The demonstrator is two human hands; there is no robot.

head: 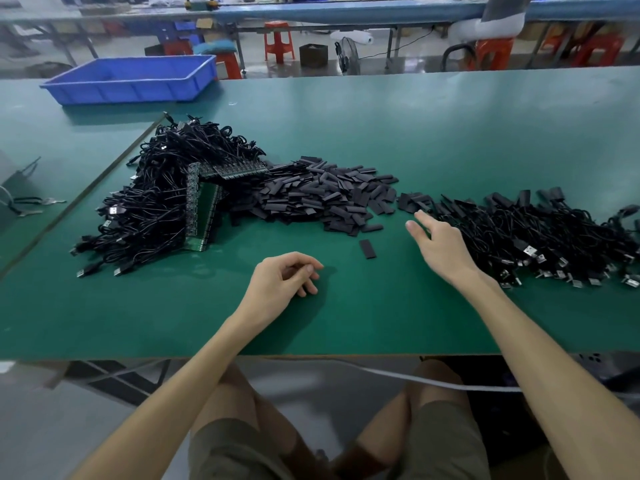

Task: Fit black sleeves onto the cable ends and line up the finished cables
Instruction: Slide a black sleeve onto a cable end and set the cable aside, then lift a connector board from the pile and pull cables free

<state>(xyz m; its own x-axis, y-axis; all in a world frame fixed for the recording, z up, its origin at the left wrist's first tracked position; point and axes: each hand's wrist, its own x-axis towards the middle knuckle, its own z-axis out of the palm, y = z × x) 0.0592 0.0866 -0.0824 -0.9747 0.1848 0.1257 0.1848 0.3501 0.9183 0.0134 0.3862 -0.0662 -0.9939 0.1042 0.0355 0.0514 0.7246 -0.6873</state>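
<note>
Resting on the green table point(381, 317), the left hand point(284, 278) has loosely curled fingers and holds nothing. The right hand point(440, 245) reaches with straight, spread fingers to the left edge of the finished cables point(547, 233), gripping nothing. The black sleeves point(322, 199) are heaped in the middle, beside the tangled cables point(156, 202) on the left.

The one head-worn view looks forward and down across the green bench point(450, 133) from its near edge, close.
</note>
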